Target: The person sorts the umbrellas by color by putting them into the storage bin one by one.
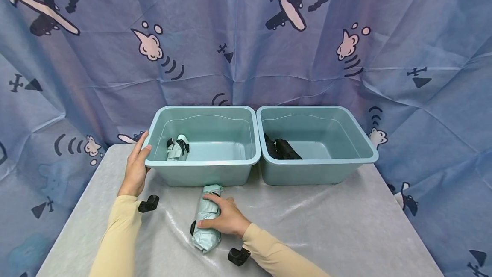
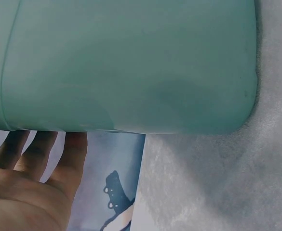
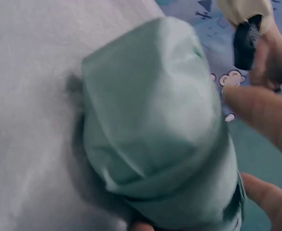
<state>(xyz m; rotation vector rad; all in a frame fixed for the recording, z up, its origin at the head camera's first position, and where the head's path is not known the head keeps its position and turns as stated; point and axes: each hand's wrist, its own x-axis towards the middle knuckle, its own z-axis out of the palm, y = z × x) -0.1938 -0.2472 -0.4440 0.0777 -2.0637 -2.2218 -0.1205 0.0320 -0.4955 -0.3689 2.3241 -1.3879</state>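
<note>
While right hand (image 1: 224, 219) fingers grip mint umbrella (image 1: 206, 219) | left hand (image 1: 135, 170) fingers straight against left bin (image 1: 203, 163)

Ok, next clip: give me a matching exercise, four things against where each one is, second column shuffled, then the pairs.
Things:
1. mint umbrella held by the right hand
2. second mint umbrella
3. black umbrella
4. left hand

Places:
A. inside the right bin
B. against the outer left wall of the left bin
C. on the table in front of the left bin
D. inside the left bin

Pairs: 1-C, 2-D, 3-A, 4-B
</note>
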